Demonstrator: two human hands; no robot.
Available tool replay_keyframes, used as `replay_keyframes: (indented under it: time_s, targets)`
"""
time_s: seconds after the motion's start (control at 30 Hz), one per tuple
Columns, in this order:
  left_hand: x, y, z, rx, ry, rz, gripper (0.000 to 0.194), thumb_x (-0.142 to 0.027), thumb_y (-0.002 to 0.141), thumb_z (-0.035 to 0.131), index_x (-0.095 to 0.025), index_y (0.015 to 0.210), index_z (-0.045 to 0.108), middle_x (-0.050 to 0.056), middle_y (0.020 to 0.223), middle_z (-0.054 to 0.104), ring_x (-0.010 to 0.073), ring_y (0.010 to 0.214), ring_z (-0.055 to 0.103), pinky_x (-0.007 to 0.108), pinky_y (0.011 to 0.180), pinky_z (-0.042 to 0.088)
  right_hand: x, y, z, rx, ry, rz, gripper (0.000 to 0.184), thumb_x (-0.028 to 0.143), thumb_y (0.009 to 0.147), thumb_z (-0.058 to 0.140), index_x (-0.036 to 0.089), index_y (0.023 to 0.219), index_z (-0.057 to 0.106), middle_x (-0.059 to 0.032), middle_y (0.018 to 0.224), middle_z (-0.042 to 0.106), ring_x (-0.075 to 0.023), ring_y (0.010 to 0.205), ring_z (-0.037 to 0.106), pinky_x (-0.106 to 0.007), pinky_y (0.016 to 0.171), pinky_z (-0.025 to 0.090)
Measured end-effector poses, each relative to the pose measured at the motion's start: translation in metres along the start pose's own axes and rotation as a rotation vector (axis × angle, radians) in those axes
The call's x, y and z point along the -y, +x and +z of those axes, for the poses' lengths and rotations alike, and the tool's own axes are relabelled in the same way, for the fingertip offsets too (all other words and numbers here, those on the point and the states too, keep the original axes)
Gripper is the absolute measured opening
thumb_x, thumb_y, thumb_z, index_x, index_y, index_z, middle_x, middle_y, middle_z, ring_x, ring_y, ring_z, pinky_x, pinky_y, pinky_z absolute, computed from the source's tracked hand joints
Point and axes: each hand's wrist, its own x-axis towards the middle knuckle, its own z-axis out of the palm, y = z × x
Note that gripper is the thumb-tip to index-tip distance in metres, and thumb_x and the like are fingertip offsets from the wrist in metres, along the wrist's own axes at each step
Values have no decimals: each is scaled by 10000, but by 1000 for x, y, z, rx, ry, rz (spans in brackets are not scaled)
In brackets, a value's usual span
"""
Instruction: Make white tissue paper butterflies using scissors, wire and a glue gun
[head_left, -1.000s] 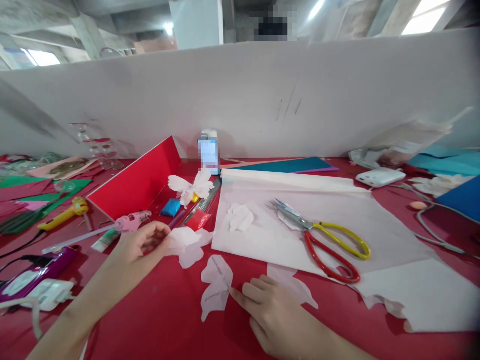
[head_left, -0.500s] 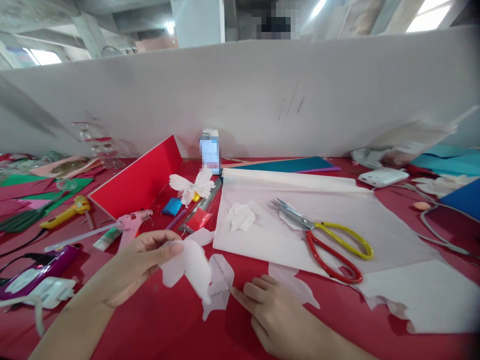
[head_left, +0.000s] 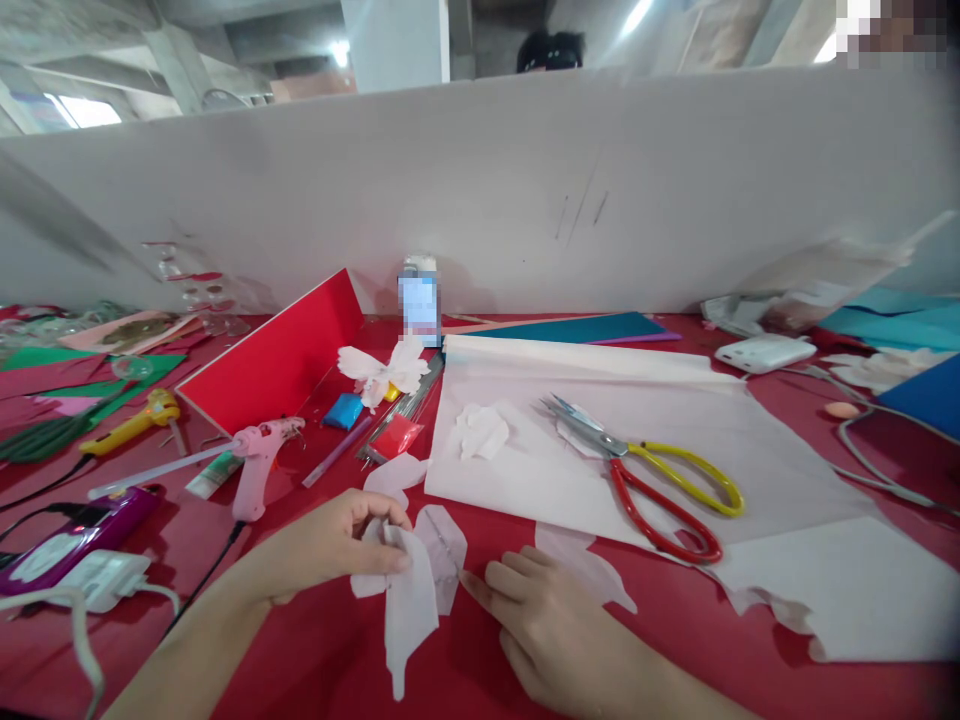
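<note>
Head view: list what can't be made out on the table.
All in the head view:
Lined paper cutout: its left part, covered by the paper piece in the left hand.
Pale cutout: partly hidden behind the right hand.
Phone screen: its content, pixelated.
Blue sheet: its far side, cut off by the right edge.

– What lies on the paper sheet (head_left: pixel 540 490)?
– Scissors (head_left: pixel 619 449), with a cutout (head_left: pixel 484 432) to their left.
– And left of the sheet?
– A packet (head_left: pixel 395 437), then farther left a glue gun (head_left: pixel 257 475), before the board (head_left: pixel 285 350).
– Behind?
– A phone (head_left: pixel 420 305), before the partition (head_left: pixel 525 180).
– In front?
– A paper piece (head_left: pixel 414 605) in the left hand (head_left: pixel 360 540), another piece (head_left: pixel 451 545) between it and the right hand (head_left: pixel 536 610).
</note>
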Motion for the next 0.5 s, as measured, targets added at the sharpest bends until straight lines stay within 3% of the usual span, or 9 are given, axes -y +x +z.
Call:
replay_keyframes:
  time_s: [0.13, 0.27, 0.4, 0.5]
  targets:
    - [-1, 13, 4, -20, 164, 30, 300, -411, 643, 728, -184, 817, 635, -49, 733, 494, 111, 691, 452, 209, 632, 358, 0, 0, -1, -10, 4, -4, 405, 81, 775, 446, 154, 1152, 575, -30, 902, 608, -187, 722, 486, -318, 656, 364]
    - [-1, 20, 1, 29, 171, 69, 267, -442, 719, 662, -213, 856, 667, -24, 846, 585, 145, 824, 520, 233, 749, 396, 1, 0, -1, -6, 15, 4, 291, 86, 771, 449, 156, 989, 629, -31, 890, 613, -185, 713, 491, -314, 648, 366]
    - [-7, 22, -7, 178, 156, 71, 203, -370, 726, 662, -223, 865, 667, -30, 836, 609, 133, 786, 537, 222, 718, 404, 0, 0, -1, -17, 15, -1, 378, 85, 770, 451, 153, 1112, 596, -28, 880, 613, -186, 707, 489, -312, 641, 370]
    - [-16, 24, -11, 205, 195, 76, 152, -314, 694, 684, -209, 802, 658, -37, 783, 601, 118, 723, 526, 206, 667, 397, 0, -1, -1, -3, 16, 2, 411, 86, 773, 452, 157, 1157, 581, -30, 896, 609, -187, 724, 494, -313, 651, 377]
